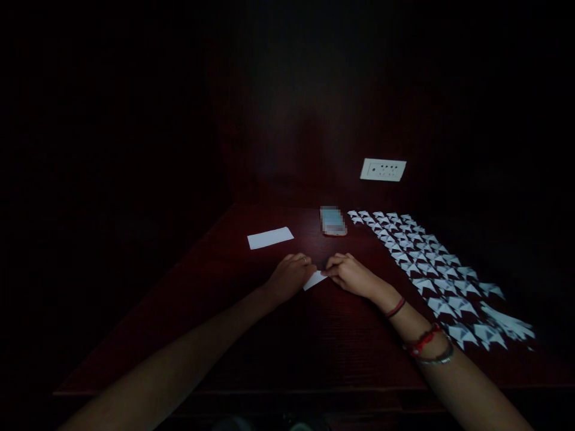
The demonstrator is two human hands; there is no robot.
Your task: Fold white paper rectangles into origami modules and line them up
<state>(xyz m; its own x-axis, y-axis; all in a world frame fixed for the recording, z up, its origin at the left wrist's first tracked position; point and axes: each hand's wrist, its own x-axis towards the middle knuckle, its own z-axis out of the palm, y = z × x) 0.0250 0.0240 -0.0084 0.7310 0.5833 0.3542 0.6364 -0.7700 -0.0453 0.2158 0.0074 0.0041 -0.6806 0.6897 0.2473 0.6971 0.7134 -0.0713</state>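
"What's nearest?"

"Bracelets (424, 341), behind the right grip, around that forearm."

"And the grip itself?"

"The right hand (349, 275) is narrow, pinching one end of a small white paper (313, 281). The left hand (291, 276) bends its fingers onto the other side; I can't tell whether they pinch or only press. The paper is between the two, over the table (287, 341)."

"What's to the right of the grip?"

"Rows of folded paper shapes (423, 284), with a white bundle (507, 321) by the nearer ones."

"Beyond it?"

"A flat paper strip (270, 238), ahead and left. Farther, straight ahead, a phone (333, 221), its screen blurred. Farthest, ahead and right, a white socket plate (383, 170)."
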